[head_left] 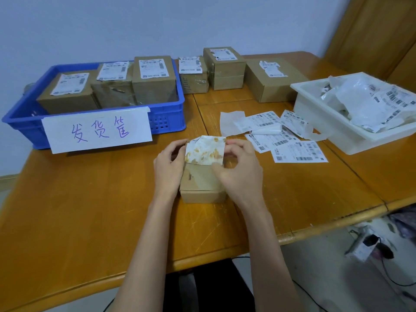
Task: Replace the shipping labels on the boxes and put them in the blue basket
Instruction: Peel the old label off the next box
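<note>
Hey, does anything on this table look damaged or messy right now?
Yes. The old label peeling off the box is torn, with brown cardboard patches stuck to its underside. Fresh labels lie scattered, overlapping.

The scene is lit evenly and softly from above, and no hard glare is seen. A mild sheen is picked up on the wooden table (90, 199). Short, faint shadows are cast under the blue basket (168, 122) and the forearms. Strong wide-angle bending is shown at the edges. The whole frame is slightly soft, and label print cannot be read.
</note>
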The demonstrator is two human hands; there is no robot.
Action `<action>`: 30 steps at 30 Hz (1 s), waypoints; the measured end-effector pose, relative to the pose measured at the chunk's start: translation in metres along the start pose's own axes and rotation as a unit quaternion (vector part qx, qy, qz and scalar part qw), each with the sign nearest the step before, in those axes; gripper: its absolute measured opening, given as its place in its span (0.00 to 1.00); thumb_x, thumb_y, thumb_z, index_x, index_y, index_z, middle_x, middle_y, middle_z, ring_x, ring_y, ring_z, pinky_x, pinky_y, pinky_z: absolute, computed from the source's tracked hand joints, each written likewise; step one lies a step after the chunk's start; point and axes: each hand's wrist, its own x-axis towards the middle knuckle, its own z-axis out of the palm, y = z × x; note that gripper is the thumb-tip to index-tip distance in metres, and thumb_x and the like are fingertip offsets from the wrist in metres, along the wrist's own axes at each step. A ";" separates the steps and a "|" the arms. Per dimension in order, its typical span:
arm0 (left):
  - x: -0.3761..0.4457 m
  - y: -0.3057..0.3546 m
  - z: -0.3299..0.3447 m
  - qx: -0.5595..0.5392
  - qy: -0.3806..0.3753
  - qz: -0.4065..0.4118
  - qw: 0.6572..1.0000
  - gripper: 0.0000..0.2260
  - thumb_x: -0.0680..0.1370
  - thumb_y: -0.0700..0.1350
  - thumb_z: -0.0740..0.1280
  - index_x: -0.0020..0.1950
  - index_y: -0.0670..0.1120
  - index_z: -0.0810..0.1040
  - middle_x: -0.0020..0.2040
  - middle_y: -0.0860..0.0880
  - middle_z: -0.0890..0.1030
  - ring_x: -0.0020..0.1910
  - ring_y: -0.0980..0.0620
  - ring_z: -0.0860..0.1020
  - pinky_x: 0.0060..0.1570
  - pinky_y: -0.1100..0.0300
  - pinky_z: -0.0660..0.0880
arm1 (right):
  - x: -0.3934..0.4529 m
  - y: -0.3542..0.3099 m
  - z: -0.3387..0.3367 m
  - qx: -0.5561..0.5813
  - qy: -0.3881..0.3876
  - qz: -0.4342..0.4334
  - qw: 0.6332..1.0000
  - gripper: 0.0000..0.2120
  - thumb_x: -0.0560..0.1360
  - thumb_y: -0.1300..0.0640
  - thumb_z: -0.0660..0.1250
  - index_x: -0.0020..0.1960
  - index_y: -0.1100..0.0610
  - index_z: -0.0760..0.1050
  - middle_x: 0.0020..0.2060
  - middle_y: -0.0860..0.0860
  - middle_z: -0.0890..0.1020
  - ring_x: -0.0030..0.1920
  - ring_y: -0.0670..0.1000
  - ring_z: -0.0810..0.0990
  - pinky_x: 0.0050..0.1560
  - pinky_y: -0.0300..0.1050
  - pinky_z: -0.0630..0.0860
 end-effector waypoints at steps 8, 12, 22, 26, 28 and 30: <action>-0.001 0.000 0.001 -0.015 0.007 -0.007 1.000 0.11 0.81 0.44 0.62 0.60 0.50 0.82 0.54 0.56 0.82 0.54 0.60 0.77 0.52 0.65 0.73 | 0.000 0.004 0.010 -0.079 0.017 -0.044 0.996 0.10 0.73 0.53 0.71 0.52 0.55 0.80 0.57 0.42 0.78 0.51 0.42 0.71 0.42 0.29 0.64; 0.001 -0.002 0.000 -0.011 0.009 -0.006 1.000 0.11 0.82 0.45 0.63 0.60 0.51 0.82 0.53 0.59 0.82 0.56 0.60 0.77 0.59 0.58 0.73 | -0.001 0.001 0.010 -0.115 0.009 -0.045 0.992 0.13 0.75 0.51 0.69 0.58 0.56 0.78 0.57 0.44 0.79 0.52 0.43 0.72 0.43 0.35 0.61; 0.001 -0.005 0.000 -0.037 0.002 0.004 0.999 0.11 0.81 0.42 0.63 0.59 0.49 0.83 0.53 0.55 0.84 0.54 0.59 0.79 0.53 0.63 0.75 | -0.001 -0.005 -0.003 -0.086 -0.067 -0.075 0.991 0.13 0.68 0.46 0.69 0.51 0.49 0.77 0.56 0.41 0.76 0.51 0.45 0.71 0.40 0.32 0.65; 0.001 -0.004 0.002 -0.035 0.004 0.003 0.999 0.11 0.81 0.43 0.63 0.59 0.49 0.83 0.53 0.56 0.83 0.54 0.61 0.79 0.50 0.68 0.72 | 0.003 -0.004 -0.002 -0.120 -0.051 -0.066 0.989 0.05 0.73 0.54 0.69 0.48 0.53 0.79 0.70 0.49 0.71 0.64 0.51 0.72 0.52 0.40 0.69; 0.000 -0.002 0.003 -0.021 0.009 0.006 1.000 0.10 0.81 0.43 0.63 0.58 0.51 0.82 0.51 0.60 0.82 0.51 0.66 0.77 0.47 0.75 0.69 | 0.006 -0.003 0.001 -0.146 -0.043 -0.046 0.987 0.11 0.77 0.51 0.66 0.55 0.56 0.80 0.73 0.50 0.68 0.67 0.51 0.71 0.59 0.42 0.66; -0.001 0.000 0.003 -0.013 0.013 0.005 1.000 0.09 0.81 0.44 0.63 0.56 0.54 0.81 0.48 0.65 0.80 0.50 0.68 0.76 0.44 0.78 0.68 | 0.008 -0.003 0.005 -0.165 -0.030 -0.044 0.985 0.13 0.78 0.50 0.64 0.56 0.56 0.80 0.70 0.50 0.73 0.61 0.51 0.74 0.55 0.41 0.67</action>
